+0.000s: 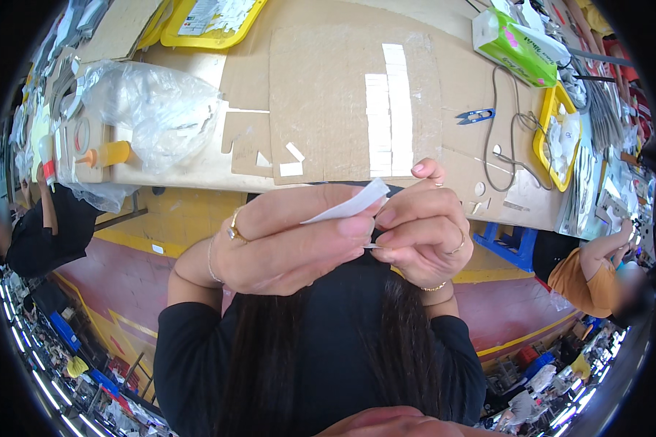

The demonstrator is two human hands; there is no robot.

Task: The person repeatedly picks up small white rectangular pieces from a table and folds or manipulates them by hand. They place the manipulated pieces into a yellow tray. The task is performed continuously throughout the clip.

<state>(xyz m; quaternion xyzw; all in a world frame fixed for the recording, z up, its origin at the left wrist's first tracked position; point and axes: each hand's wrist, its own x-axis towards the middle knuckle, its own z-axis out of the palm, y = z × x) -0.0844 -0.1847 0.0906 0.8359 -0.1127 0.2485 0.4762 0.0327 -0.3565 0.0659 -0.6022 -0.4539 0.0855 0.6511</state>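
Note:
My left hand (291,237) is closed in front of my chest, with a thin white strip (351,204) between its fingers. The strip's far end sticks up toward the table edge. My right hand (426,229) meets it fingertip to fingertip, thumb and index finger pinched together. A small pale edge shows between the two hands, too little to tell what it is. Just beyond, a cardboard sheet (321,95) lies on the table, bearing two columns of white pieces (399,109). Loose white scraps (291,169) lie at its near left corner.
Right of the cardboard are blue thread snips (477,116), a dark cord (494,109), a yellow basket (541,138) and a green tissue pack (514,54). Leftward sit a clear plastic bag (160,109), an orange bottle (111,154) and a yellow tray (197,40). People work on both sides.

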